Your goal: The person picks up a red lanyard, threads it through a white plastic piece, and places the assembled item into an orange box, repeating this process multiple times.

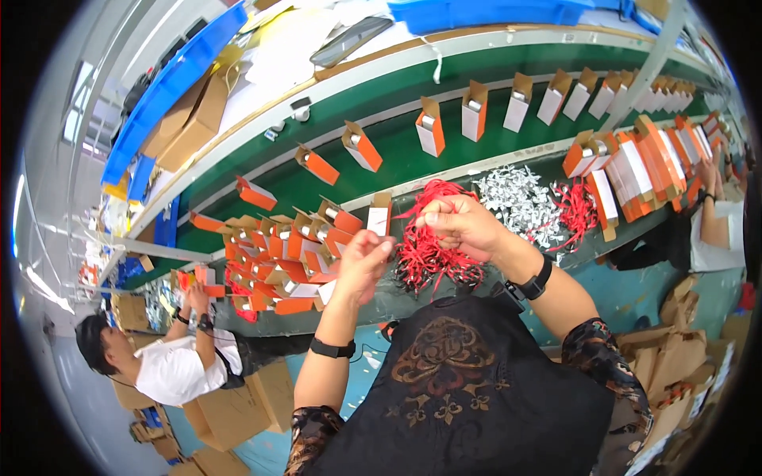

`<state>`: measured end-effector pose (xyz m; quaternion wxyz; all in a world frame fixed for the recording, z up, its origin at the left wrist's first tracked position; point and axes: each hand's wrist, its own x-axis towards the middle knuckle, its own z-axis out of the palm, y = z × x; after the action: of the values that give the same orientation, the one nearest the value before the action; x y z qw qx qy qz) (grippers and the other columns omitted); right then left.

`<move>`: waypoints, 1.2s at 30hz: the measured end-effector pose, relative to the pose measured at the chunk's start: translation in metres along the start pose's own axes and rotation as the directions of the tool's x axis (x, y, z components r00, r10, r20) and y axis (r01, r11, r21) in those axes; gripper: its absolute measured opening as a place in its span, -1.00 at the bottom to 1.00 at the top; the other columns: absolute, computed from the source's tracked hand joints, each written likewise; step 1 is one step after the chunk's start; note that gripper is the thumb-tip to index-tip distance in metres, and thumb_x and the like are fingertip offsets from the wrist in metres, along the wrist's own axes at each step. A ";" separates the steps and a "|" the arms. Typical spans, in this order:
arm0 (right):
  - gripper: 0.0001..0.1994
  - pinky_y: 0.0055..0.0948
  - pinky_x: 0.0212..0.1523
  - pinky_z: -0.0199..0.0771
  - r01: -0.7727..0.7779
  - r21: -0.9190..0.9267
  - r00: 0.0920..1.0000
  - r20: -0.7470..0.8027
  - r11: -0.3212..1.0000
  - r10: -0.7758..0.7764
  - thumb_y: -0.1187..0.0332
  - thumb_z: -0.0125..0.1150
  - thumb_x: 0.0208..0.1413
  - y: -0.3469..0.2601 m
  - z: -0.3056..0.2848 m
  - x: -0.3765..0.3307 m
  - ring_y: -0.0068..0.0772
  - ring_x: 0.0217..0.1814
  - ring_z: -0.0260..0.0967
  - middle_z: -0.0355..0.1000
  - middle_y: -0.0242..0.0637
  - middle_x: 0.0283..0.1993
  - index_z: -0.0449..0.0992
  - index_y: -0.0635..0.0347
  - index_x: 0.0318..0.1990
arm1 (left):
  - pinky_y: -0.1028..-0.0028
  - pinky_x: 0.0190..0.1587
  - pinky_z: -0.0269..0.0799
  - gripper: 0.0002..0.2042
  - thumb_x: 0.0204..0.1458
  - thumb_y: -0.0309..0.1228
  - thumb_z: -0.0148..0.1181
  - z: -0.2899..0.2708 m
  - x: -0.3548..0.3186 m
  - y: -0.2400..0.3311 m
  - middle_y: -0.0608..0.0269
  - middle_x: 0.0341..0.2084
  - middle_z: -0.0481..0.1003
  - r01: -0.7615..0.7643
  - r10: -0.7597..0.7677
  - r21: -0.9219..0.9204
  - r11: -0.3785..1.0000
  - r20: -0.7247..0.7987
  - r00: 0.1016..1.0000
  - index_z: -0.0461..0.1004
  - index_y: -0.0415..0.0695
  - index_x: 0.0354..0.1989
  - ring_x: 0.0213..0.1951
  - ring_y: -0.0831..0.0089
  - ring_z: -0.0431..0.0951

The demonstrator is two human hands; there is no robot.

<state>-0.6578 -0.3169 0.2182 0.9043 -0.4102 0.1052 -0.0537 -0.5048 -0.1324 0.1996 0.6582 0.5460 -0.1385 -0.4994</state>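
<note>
My right hand is closed in a pinch above a tangled pile of red straps with dark ends. A red strap shows at its fingertips. To the left, my left hand has its thumb and fingers drawn together; whatever is between them is too small to make out. Just beyond that hand stands an open white-and-orange box. A heap of small white and silvery pieces lies right of the red pile, beside a smaller bunch of red straps.
Many open orange-and-white boxes crowd the left of the bench. More stand in a line on the green conveyor, with taller ones at right. Co-workers sit at left and right. Cardboard cartons stand on the floor.
</note>
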 end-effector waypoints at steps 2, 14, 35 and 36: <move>-0.80 -0.70 -0.61 -0.11 -0.027 -0.131 0.999 -0.036 0.991 0.023 0.33 0.13 0.22 -0.001 0.012 -0.001 -0.81 -0.64 -0.09 0.15 -0.68 -0.59 0.53 0.23 -0.11 | 0.72 -0.67 -0.01 -0.84 0.16 -0.31 0.15 0.007 0.000 -0.006 0.22 -0.34 0.55 0.270 -0.263 -0.094 0.958 0.080 0.961 0.39 -0.08 -0.19 -0.77 0.78 0.08; -0.78 -0.63 -0.60 -0.16 -0.086 -0.150 0.996 -0.034 0.985 0.082 0.39 0.12 0.20 -0.010 0.016 -0.005 -0.75 -0.66 -0.17 0.06 -0.68 -0.64 0.53 0.26 -0.06 | 0.64 -0.58 0.10 -0.88 0.13 -0.32 0.21 0.013 -0.008 -0.031 0.46 -0.62 0.38 0.162 -0.059 -0.379 0.911 0.268 0.962 0.50 -0.08 -0.33 -0.67 0.70 0.18; -0.79 -0.62 -0.50 0.12 -0.205 -0.079 0.969 0.121 0.976 0.214 0.38 0.22 0.10 -0.014 0.000 0.002 -0.68 -0.53 0.17 0.36 -0.49 -0.53 0.60 0.30 -0.16 | 0.66 -0.35 0.34 -0.90 0.11 -0.49 0.15 -0.001 0.022 -0.092 0.36 -0.43 0.54 -0.093 0.114 0.147 0.985 -0.144 0.983 0.55 -0.24 -0.27 -0.41 0.69 0.46; -0.78 -0.59 -0.46 0.19 -0.221 -0.293 0.962 0.094 0.930 0.258 0.38 0.22 0.10 -0.015 -0.005 0.003 -0.63 -0.52 0.20 0.39 -0.48 -0.52 0.60 0.31 -0.15 | 0.66 -0.35 0.34 -0.90 0.11 -0.49 0.15 -0.006 0.020 -0.095 0.36 -0.43 0.54 -0.087 0.109 0.153 0.984 -0.143 0.984 0.55 -0.24 -0.27 -0.41 0.69 0.46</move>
<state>-0.6561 -0.3310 0.2265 0.8419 -0.5205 0.1017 0.0996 -0.5388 -0.1364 0.1090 0.6487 0.6215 -0.1514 -0.4123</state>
